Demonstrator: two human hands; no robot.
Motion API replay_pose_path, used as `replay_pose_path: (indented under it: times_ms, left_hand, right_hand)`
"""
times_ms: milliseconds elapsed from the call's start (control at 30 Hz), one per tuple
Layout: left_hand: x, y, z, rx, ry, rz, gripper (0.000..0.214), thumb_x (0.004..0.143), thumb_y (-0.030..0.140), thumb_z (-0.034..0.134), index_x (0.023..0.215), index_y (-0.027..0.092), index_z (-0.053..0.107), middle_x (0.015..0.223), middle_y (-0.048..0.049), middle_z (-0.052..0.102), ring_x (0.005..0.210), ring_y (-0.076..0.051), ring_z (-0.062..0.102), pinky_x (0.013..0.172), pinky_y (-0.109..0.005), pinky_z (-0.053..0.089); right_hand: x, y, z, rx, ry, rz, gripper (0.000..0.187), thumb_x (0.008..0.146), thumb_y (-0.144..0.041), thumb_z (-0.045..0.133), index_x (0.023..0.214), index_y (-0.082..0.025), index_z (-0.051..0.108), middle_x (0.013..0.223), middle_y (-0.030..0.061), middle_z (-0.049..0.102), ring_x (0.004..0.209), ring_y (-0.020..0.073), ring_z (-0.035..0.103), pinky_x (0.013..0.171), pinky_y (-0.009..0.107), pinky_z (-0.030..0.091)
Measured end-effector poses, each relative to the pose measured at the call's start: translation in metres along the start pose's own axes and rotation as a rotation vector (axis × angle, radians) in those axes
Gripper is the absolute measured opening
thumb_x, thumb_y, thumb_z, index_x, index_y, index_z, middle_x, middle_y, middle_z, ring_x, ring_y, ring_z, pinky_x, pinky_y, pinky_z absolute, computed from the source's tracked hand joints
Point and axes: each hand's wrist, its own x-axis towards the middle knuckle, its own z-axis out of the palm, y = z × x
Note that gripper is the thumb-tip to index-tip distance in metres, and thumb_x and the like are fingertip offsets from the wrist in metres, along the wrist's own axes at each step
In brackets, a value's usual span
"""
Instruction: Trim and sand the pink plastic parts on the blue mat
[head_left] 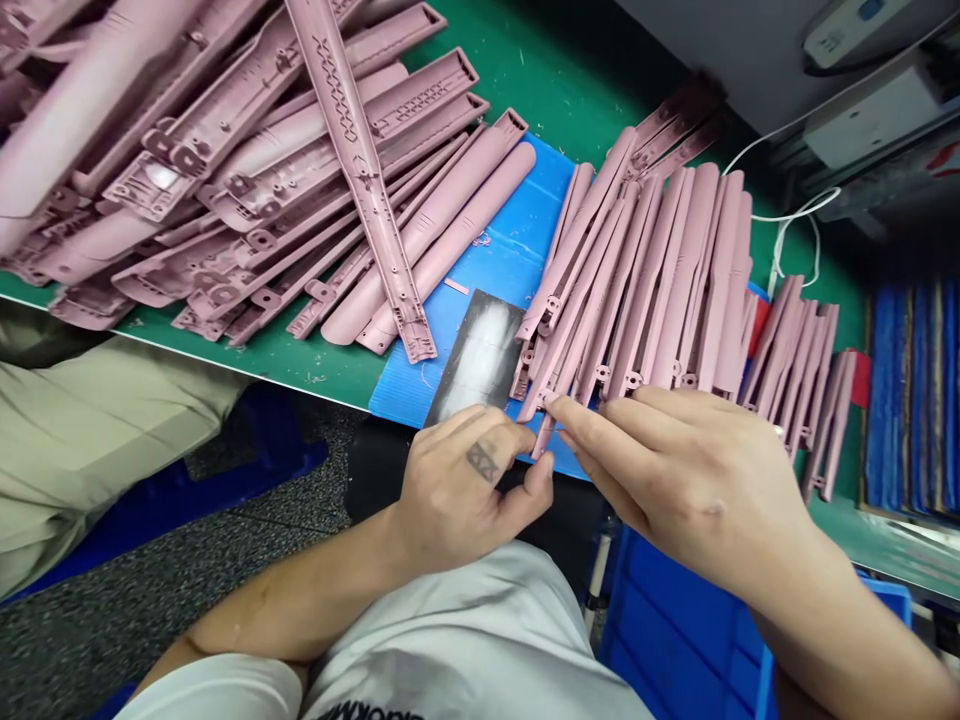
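Long, narrow pink plastic shell halves [679,270] lean side by side in a row on the green table. My left hand [469,490] is curled in a pinch at the near end of one pink plastic shell half [546,432]. My right hand [690,465] reaches in from the right, its fingers closed on the same end; the fingertips partly hide the contact. Just beyond my left fingers lies a dark flat plate [480,350] with a bright reflection, on a blue sheet [517,230].
A loose heap of pink shells [262,170] covers the table's left side. Further pink shells [795,350] stand at right beside blue slats [911,390]. A blue crate [675,610] sits below the edge. A person's leg [97,450] is at left. A white cable [787,215] lies behind.
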Motion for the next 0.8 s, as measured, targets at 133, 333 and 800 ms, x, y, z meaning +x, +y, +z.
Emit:
replay_pose_path:
  times_ms: [133, 333, 800]
  left_hand:
    - [-0.0027, -0.0013, 0.0002, -0.012, 0.015, 0.008, 0.015, 0.098, 0.015, 0.069, 0.094, 0.024, 0.056, 0.07, 0.0037, 0.063, 0.061, -0.013, 0.056, 0.063, -0.028, 0.049]
    - [-0.0039, -0.0023, 0.0009, -0.045, 0.01, -0.007, 0.017, 0.098, 0.015, 0.069, 0.092, 0.024, 0.055, 0.071, 0.0036, 0.063, 0.063, -0.013, 0.057, 0.064, -0.027, 0.049]
    - [-0.002, -0.0028, 0.001, -0.076, 0.02, 0.005, 0.019, 0.094, 0.012, 0.072, 0.092, 0.022, 0.056, 0.072, 0.0035, 0.062, 0.062, -0.012, 0.056, 0.064, -0.026, 0.048]
  right_hand:
    - [0.0019, 0.0002, -0.0008, 0.005, -0.003, -0.006, 0.031, 0.109, -0.02, 0.063, 0.138, -0.017, 0.075, 0.071, -0.0013, 0.061, 0.063, 0.0176, 0.048, 0.062, 0.036, 0.03]
    - [0.0013, 0.0013, -0.0004, 0.037, 0.013, 0.017, 0.026, 0.11, -0.022, 0.064, 0.131, -0.018, 0.078, 0.071, -0.0015, 0.06, 0.062, 0.0175, 0.047, 0.063, 0.036, 0.03]
    - [0.0027, 0.0042, -0.0001, 0.046, 0.022, -0.002, 0.022, 0.112, -0.024, 0.062, 0.127, -0.02, 0.078, 0.069, -0.0026, 0.059, 0.06, 0.0171, 0.049, 0.06, 0.036, 0.03]
